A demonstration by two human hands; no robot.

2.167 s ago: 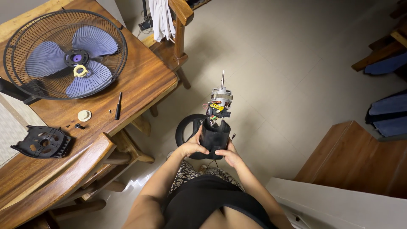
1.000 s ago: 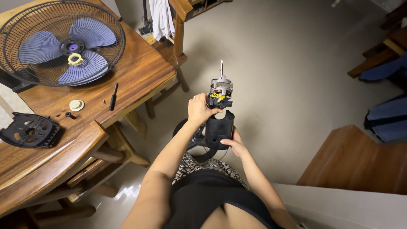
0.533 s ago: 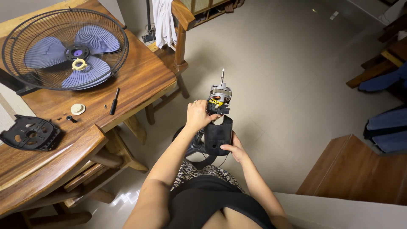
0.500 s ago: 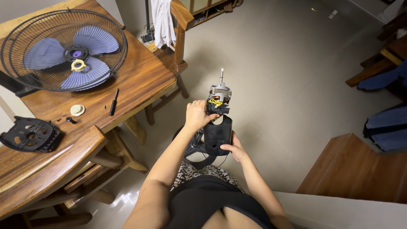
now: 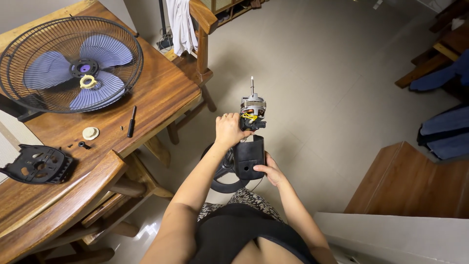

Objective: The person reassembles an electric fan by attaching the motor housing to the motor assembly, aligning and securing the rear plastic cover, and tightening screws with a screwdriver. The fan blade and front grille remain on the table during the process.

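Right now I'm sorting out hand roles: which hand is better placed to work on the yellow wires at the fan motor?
Probably the left hand: it already rests at the fan motor beside the yellow wires, while the right hand steadies the black housing lower down.

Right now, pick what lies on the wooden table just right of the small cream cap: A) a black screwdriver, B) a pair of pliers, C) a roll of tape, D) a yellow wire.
A: a slim black screwdriver lies on the wooden table just right of the cream cap, below the fan guard.
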